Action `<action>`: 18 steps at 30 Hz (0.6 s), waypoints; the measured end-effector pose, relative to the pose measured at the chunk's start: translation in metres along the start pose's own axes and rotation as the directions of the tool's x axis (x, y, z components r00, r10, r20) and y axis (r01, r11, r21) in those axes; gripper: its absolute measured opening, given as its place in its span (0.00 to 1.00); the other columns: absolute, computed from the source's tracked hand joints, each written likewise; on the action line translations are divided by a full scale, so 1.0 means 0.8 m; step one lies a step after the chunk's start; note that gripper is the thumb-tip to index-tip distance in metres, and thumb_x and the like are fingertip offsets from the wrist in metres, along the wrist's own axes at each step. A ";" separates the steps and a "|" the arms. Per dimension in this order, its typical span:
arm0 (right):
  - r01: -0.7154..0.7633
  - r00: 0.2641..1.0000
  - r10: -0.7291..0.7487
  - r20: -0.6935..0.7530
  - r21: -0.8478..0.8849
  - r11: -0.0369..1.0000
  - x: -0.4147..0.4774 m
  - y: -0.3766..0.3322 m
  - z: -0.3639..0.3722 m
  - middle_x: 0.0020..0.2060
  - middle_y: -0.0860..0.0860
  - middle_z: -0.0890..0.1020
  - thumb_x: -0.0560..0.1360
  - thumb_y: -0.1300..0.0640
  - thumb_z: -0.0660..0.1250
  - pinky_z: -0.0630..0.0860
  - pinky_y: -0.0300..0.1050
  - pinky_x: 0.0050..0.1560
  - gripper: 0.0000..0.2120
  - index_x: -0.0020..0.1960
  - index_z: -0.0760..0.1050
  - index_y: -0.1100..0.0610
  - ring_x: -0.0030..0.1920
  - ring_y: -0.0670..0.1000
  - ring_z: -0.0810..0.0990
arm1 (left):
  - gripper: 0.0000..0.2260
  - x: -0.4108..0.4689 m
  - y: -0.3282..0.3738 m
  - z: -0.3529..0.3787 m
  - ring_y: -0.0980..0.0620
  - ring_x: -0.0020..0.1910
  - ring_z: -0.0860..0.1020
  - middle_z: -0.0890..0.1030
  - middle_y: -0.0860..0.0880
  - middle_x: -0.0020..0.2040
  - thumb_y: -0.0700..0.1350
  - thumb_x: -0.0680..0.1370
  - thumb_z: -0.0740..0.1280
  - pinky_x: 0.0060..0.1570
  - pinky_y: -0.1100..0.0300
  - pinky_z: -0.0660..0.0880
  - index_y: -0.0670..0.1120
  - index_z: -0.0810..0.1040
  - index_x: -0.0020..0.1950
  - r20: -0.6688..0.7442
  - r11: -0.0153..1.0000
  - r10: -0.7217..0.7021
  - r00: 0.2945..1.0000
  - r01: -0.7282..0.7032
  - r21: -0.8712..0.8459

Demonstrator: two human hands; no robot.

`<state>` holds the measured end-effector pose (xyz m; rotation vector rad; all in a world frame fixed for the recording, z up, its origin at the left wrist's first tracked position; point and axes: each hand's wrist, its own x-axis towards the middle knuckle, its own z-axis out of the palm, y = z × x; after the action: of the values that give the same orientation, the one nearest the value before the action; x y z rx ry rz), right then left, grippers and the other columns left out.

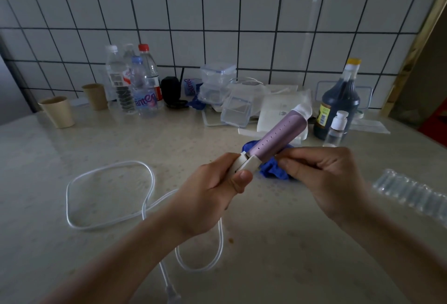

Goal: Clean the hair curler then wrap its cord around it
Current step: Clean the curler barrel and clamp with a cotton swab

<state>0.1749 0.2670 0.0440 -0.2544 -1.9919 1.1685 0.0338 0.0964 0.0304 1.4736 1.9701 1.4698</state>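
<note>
Left hand (pixel 210 190) grips curler (pixel 278 137) (right hand (pixel 324 178), cloth (pixel 273 170)).

bare left hand (pixel 210 190), bare right hand (pixel 324 178)

pale speckled countertop (pixel 121 139) with looped white cord (pixel 68 189), paper cups (pixel 59 111), water bottles (pixel 145 91), dark bottle (pixel 338 108), bubble wrap (pixel 411 192)

Home kitchen, white square wall tiles with dark grout (pixel 217 13), speckled beige stone tabletop (pixel 72 243), clear plastic water bottles (pixel 142 86), large dark sauce bottle with yellow cap (pixel 341 100), clear lidded food containers (pixel 216 81) along its far edge
</note>
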 end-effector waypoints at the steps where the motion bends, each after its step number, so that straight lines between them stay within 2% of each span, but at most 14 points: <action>1: 0.020 1.000 -0.020 -0.006 -0.014 1.000 0.000 -0.001 -0.001 0.41 0.61 0.89 0.76 0.70 0.75 0.78 0.43 0.45 0.18 0.46 0.88 0.46 0.39 0.56 0.85 | 0.14 0.000 0.000 0.000 0.56 0.26 0.70 0.73 0.56 0.28 0.59 0.80 0.62 0.30 0.62 0.67 0.49 0.75 0.46 0.007 1.000 0.001 1.000 -0.001 0.010; 3: 0.070 0.997 -0.070 -0.032 -0.006 0.998 0.004 -0.005 -0.010 0.39 0.55 0.89 0.76 0.71 0.74 0.78 0.38 0.43 0.19 0.46 0.87 0.46 0.39 0.48 0.84 | 0.12 -0.001 0.000 0.001 0.58 0.26 0.69 0.73 0.58 0.28 0.58 0.81 0.61 0.31 0.62 0.67 0.51 0.75 0.46 0.020 0.999 0.011 1.000 -0.012 0.031; 5: 0.095 0.994 -0.092 -0.063 0.040 0.995 0.011 -0.009 -0.022 0.31 0.44 0.87 0.77 0.70 0.73 0.74 0.28 0.37 0.18 0.47 0.87 0.46 0.33 0.38 0.80 | 0.11 -0.001 0.000 0.002 0.59 0.26 0.70 0.74 0.58 0.28 0.58 0.81 0.61 0.31 0.63 0.67 0.53 0.75 0.46 0.021 0.999 0.019 1.000 -0.020 0.025; 7: 0.079 0.993 -0.069 -0.099 0.106 0.991 0.017 -0.008 -0.031 0.23 0.40 0.78 0.77 0.66 0.73 0.67 0.27 0.31 0.16 0.48 0.88 0.44 0.26 0.38 0.72 | 0.11 0.000 0.000 0.001 0.59 0.26 0.70 0.73 0.58 0.28 0.58 0.81 0.61 0.31 0.63 0.67 0.53 0.75 0.46 0.014 1.000 0.023 1.000 -0.023 0.020; 9: 0.067 0.995 -0.056 -0.085 0.137 0.988 0.017 -0.003 -0.029 0.23 0.39 0.78 0.77 0.68 0.72 0.68 0.27 0.31 0.16 0.49 0.88 0.47 0.25 0.38 0.72 | 0.11 0.001 0.000 0.001 0.58 0.26 0.69 0.73 0.58 0.27 0.57 0.81 0.61 0.30 0.63 0.67 0.53 0.75 0.45 0.010 1.000 0.021 1.000 -0.021 0.014; 12: 0.003 1.000 -0.003 -0.004 0.135 0.991 0.005 0.003 -0.007 0.35 0.44 0.89 0.75 0.72 0.73 0.79 0.32 0.41 0.16 0.47 0.88 0.51 0.36 0.40 0.84 | 0.11 0.000 0.001 0.001 0.55 0.27 0.70 0.74 0.57 0.29 0.57 0.81 0.61 0.30 0.62 0.68 0.52 0.75 0.46 0.013 1.000 0.021 1.000 -0.021 -0.003; 14: -0.021 1.000 0.021 0.000 0.145 0.989 0.001 0.002 -0.001 0.39 0.47 0.90 0.75 0.72 0.73 0.80 0.34 0.45 0.17 0.47 0.89 0.51 0.40 0.42 0.85 | 0.10 0.000 0.002 0.001 0.55 0.27 0.71 0.74 0.57 0.29 0.57 0.81 0.61 0.30 0.63 0.68 0.52 0.75 0.46 0.012 1.000 0.022 1.000 -0.022 -0.011; 16: 0.002 1.000 0.003 -0.031 0.161 0.987 0.008 0.001 -0.012 0.32 0.42 0.88 0.76 0.73 0.71 0.77 0.29 0.40 0.15 0.50 0.87 0.55 0.34 0.38 0.83 | 0.11 0.000 0.002 0.002 0.56 0.27 0.71 0.74 0.58 0.29 0.57 0.81 0.61 0.31 0.62 0.68 0.51 0.75 0.46 0.019 1.000 0.018 1.000 -0.018 0.006; 18: 0.037 0.996 -0.023 -0.092 0.159 0.987 0.015 -0.002 -0.025 0.23 0.39 0.79 0.77 0.73 0.70 0.70 0.24 0.32 0.14 0.52 0.86 0.56 0.25 0.37 0.75 | 0.12 0.001 0.002 0.002 0.55 0.28 0.71 0.74 0.58 0.30 0.56 0.81 0.61 0.31 0.61 0.69 0.49 0.76 0.47 0.017 1.000 0.017 1.000 -0.017 0.005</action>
<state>0.1815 0.2853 0.0567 -0.1905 -1.8070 1.2685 0.0356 0.0978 0.0310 1.5032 1.9581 1.4553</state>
